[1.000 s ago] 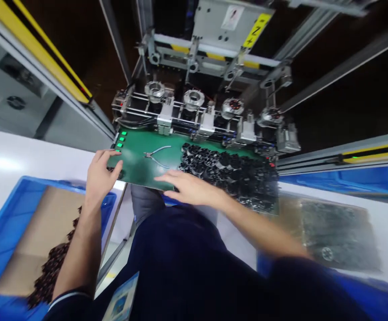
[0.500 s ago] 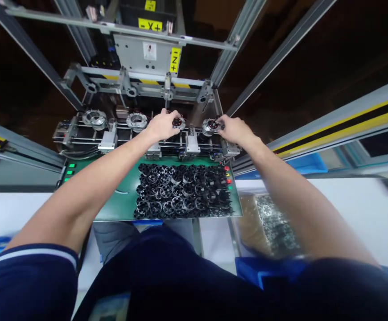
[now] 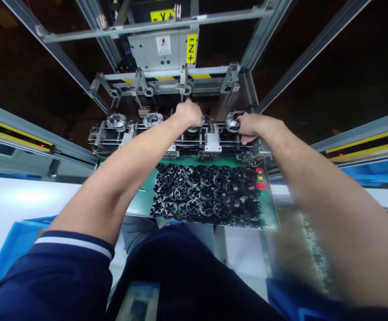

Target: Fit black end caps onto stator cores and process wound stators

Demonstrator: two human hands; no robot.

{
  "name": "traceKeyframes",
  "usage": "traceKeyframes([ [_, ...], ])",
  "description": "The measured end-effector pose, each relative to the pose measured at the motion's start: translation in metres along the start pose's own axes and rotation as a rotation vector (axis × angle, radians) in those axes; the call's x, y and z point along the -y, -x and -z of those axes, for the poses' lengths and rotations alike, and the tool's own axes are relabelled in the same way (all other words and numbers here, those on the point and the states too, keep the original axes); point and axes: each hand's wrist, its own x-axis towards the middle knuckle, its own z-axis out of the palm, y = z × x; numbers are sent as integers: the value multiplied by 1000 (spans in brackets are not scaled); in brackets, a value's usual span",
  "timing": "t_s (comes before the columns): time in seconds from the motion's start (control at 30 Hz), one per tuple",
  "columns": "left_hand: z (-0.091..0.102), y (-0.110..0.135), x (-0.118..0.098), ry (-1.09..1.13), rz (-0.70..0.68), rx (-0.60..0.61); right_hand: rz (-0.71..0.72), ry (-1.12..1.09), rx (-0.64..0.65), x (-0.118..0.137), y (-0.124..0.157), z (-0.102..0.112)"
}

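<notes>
My left hand [image 3: 189, 112] is closed over the third fixture from the left, its fingers bent down and mostly hidden by the back of the hand. A sliver of a round metal part [image 3: 196, 129] shows beneath it. At the rightmost fixture, my right hand [image 3: 251, 126] has its fingertips closed on the near edge of a round, dark-centred ring part [image 3: 233, 119] with thin reddish wires. Two silver ring-shaped holders, one at the far left [image 3: 117, 121] and one beside it [image 3: 153, 119], stand untouched.
Rows of black and silver rings [image 3: 194, 194] cover much of the green panel [image 3: 270, 218]. Red and yellow buttons [image 3: 260, 174] sit at its right. Metal frame posts [image 3: 267, 33] and striped side bars [image 3: 364, 140] flank the fixtures. A blue bin [image 3: 16, 247] stands at left.
The view has shifted left, so the machine appears further right. My left hand has turned more over its fixture, hiding the dark part seen before. My right hand has rolled palm-down at the right fixture.
</notes>
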Motion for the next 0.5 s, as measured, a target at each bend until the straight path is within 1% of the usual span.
traceKeyframes([
  [0.07, 26, 10, -2, -73, 16, -14, -52, 0, 85, 1, 0, -2],
  [0.13, 49, 33, 6, -111, -19, -62, -78, -13, 124, 2, 3, -3],
  [0.17, 57, 51, 14, -115, -44, -91, -87, -20, 134, 3, 5, -2],
  [0.2, 63, 73, 26, -107, -99, -109, -96, -23, 140, 5, 8, -1],
  [0.23, 66, 97, 42, -83, -166, -102, -105, -24, 143, 8, 11, 0],
  [0.27, 66, 124, 61, -49, -192, -85, -114, -21, 143, 10, 15, 2],
  [0.3, 61, 150, 82, -7, -211, -66, -122, -17, 146, 14, 19, 6],
  [0.33, 52, 178, 106, 42, -220, -32, -127, -15, 153, 17, 24, 11],
  [0.37, 40, 204, 130, 89, -198, 8, -129, -16, 168, 19, 29, 17],
  [0.43, 6, 256, 178, 172, -58, 24, -128, -26, 216, 22, 40, 36],
  [0.5, -33, 306, 224, 212, 121, -18, -133, -31, 247, 24, 53, 61],
])
